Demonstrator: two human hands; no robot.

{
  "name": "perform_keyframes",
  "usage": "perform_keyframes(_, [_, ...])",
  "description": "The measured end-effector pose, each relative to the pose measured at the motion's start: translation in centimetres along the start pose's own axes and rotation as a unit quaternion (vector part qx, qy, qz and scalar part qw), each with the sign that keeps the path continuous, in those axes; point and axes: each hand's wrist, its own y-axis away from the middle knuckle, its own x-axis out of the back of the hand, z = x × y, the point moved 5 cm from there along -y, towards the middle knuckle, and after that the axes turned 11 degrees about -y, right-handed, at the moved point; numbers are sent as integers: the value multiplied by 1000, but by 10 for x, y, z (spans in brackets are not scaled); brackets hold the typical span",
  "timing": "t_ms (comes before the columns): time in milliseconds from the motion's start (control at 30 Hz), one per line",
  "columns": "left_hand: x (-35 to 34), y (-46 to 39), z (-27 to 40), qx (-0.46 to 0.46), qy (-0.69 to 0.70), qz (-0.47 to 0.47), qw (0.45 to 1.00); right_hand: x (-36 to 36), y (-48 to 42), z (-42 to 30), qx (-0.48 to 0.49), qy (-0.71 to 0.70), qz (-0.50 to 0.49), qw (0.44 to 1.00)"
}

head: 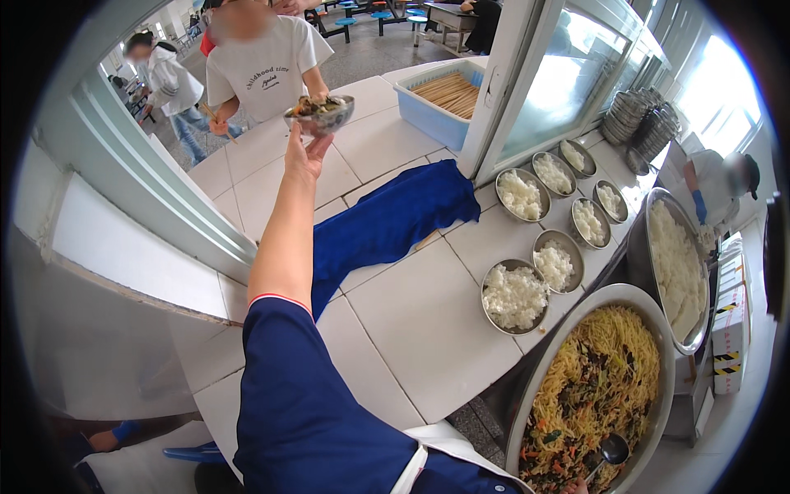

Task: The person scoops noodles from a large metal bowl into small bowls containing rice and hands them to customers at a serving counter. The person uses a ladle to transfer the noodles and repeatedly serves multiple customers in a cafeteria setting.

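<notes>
My left hand [303, 154] reaches across the tiled counter and holds a metal bowl [327, 122] from below. Noodles and vegetables are heaped in that bowl. Behind it, a person in a white T-shirt [266, 74] has one hand at its far side; whether that hand grips the rim I cannot tell. Chopsticks [213, 116] are in the person's other hand. At the bottom edge, partly cut off, my right hand [575, 486] grips the handle of a metal ladle [614, 449]. The ladle lies over a large metal basin [665, 370] of noodles with vegetables.
A blue cloth [395, 213] lies on the white tiles [426, 315]. Several bowls of rice [515, 296] stand at the right, near a large rice basin [676, 272]. A plastic basket of chopsticks [426, 120] sits by the window frame [503, 92]. Stacked metal bowls [629, 117] and a gloved co-worker [716, 182] are farther right.
</notes>
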Motion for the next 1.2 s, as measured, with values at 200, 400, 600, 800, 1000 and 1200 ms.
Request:
perform_keyframes(200, [3, 69, -83, 3, -261, -97, 960, 16, -14, 9, 8, 7, 1, 1000])
perform_keyframes(400, [-3, 219, -176, 193, -434, -222, 852, 50, -53, 12, 74, 46, 22, 996])
perform_keyframes(600, [-19, 278, -223, 330, -346, -248, 842, 63, -97, 5, 149, 108, 43, 982])
perform_keyframes(800, [-27, 280, -271, 422, -250, -269, 829, 37, -50, 10, 160, 95, -107, 977])
perform_keyframes(1000, [-55, 316, -260, 411, -291, -256, 825, 96, -7, 10, 136, 141, -114, 974])
perform_keyframes(1200, [-51, 308, -290, 391, -347, -346, 779, 54, -12, 24, -71, -81, -228, 968])
